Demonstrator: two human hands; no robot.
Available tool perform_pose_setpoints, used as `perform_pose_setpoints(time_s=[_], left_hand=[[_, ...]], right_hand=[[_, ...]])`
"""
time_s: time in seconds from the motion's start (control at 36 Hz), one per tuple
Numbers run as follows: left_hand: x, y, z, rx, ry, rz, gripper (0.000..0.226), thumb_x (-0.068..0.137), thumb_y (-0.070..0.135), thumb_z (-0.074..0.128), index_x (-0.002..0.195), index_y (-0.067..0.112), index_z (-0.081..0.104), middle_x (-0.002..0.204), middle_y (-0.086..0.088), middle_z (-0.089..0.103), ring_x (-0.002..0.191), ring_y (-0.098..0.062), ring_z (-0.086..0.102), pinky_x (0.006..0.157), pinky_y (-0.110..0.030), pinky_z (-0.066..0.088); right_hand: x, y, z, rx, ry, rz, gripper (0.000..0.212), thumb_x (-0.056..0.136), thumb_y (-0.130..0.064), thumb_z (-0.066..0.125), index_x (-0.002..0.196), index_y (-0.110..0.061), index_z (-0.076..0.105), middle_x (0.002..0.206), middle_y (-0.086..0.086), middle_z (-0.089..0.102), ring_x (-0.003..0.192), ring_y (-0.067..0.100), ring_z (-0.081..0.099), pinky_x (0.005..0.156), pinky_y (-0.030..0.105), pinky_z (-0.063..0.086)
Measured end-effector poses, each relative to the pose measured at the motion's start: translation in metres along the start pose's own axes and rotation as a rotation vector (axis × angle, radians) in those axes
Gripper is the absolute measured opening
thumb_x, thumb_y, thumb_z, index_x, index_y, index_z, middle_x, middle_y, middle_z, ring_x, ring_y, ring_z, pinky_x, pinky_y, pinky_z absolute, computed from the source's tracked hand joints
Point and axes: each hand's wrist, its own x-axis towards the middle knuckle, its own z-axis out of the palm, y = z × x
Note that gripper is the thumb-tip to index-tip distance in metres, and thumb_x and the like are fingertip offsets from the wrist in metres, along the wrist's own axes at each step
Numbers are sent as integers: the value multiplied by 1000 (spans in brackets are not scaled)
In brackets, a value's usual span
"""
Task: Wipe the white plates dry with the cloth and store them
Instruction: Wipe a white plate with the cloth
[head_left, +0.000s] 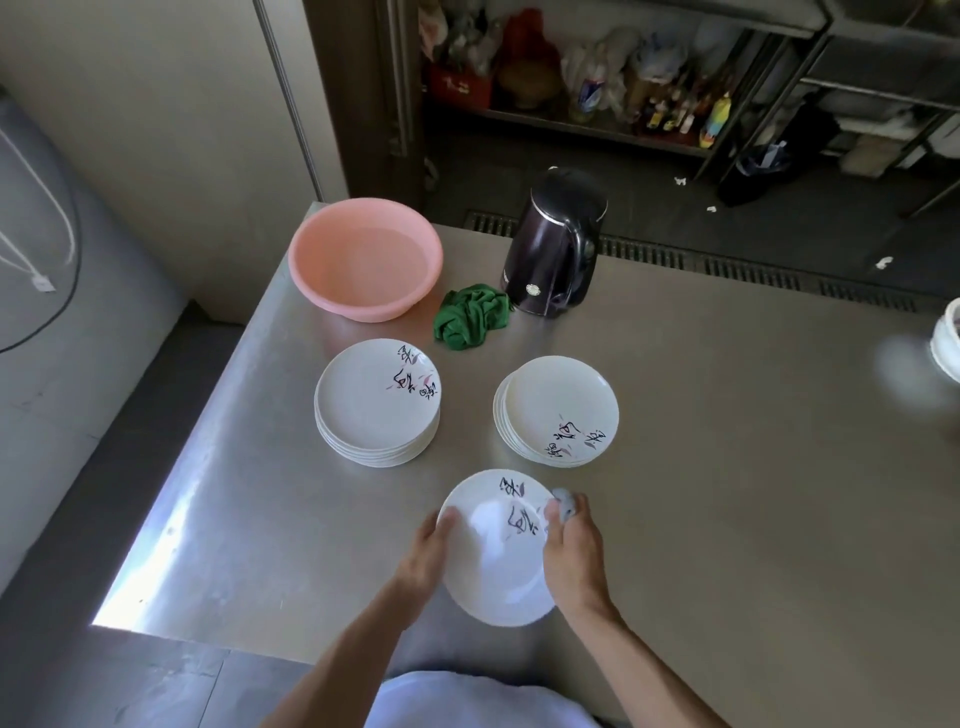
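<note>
The left hand (427, 556) grips a plate's (493, 582) left rim above the table (727, 467). The right hand (571, 556) clutches a cloth (565, 505) against its right rim, near 2 stacks (377, 402).

L hand (426, 553) grips plate (493, 577) rim | R hand (571, 556) pinches cloth (565, 505)

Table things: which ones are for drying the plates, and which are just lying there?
For the job: held plate, pale cloth in the right hand, left hand, left plate stack, right plate stack.
Just lying about: pink basin, green rag, dark kettle.
</note>
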Motion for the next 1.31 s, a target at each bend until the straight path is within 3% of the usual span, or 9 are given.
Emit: perform_pose_setpoints(time_s=[0.11, 0.25, 0.39, 0.5, 0.61, 0.78, 0.94, 1.11, 1.31], left_hand=[[-8, -11, -6, -158, -67, -79, 44, 108, 53, 37, 120, 25, 69, 108, -5, 77, 94, -22, 74, 67, -38, 60], [-12, -6, -4, -155, -1, -57, 37, 108, 51, 38, 110, 37, 72, 104, -1, 76, 94, -21, 73, 65, -38, 59], [-12, -3, 2, -143, 33, -10, 35, 110, 45, 37, 105, 38, 71, 102, 2, 75, 90, -16, 73, 66, -36, 60], [-10, 10, 9, -154, -17, 39, 36, 112, 37, 35, 109, 25, 69, 102, -8, 76, 87, -19, 75, 63, -36, 60], [-8, 18, 4, -196, 50, 81, 35, 113, 31, 33, 111, 19, 66, 96, -5, 78, 87, -20, 77, 59, -35, 60], [-5, 16, -4, -163, 139, 153, 34, 113, 31, 34, 112, 29, 68, 93, 7, 76, 80, -5, 73, 56, -37, 59], [-8, 19, 6, -118, 21, 197, 36, 113, 33, 34, 109, 35, 70, 100, -2, 76, 88, -15, 74, 61, -40, 60], [2, 32, 1, -221, 224, 313, 33, 113, 22, 33, 116, 12, 64, 110, -14, 73, 105, -31, 69, 91, -46, 57], [19, 59, 21, -379, 304, 287, 29, 112, 35, 33, 128, 19, 51, 118, -2, 62, 104, -20, 64, 63, -40, 62]], right_hand=[[1, 12, 5, 84, 60, 116, 18, 106, -18, 39, 95, -16, 53, 95, -6, 54, 86, 21, 58, 63, 11, 37], [-5, 25, 7, -4, 231, 47, 23, 102, -7, 43, 114, -16, 60, 108, -7, 53, 106, 20, 54, 86, 25, 40], [-15, 25, 29, -296, -142, -201, 48, 102, -12, 46, 149, -6, 41, 159, 11, 34, 150, 25, 27, 121, 28, 16], [-20, 10, 40, -541, -473, -370, 57, 108, -27, 30, 159, -12, 8, 164, 3, -11, 153, 20, -14, 121, 29, -14], [-22, -3, 25, -398, -691, -585, 54, 108, -26, 33, 158, -12, 19, 166, -4, 4, 153, 7, -4, 124, 28, -4], [-12, 20, -3, -668, -410, -695, 55, 99, -29, 48, 151, -11, 41, 161, 5, 20, 150, 22, 26, 121, 35, 14], [4, -2, 19, -641, -433, -441, 61, 106, -34, 27, 160, -14, 6, 162, 3, -18, 154, 22, -12, 124, 35, -9], [-10, -12, -3, -605, -503, -937, 52, 100, -32, 41, 150, -19, 44, 161, -3, 31, 152, 13, 19, 124, 35, 10], [0, 14, -29, -432, -195, -836, 41, 96, -20, 49, 133, -9, 63, 152, 3, 47, 145, 18, 38, 118, 43, 31]])
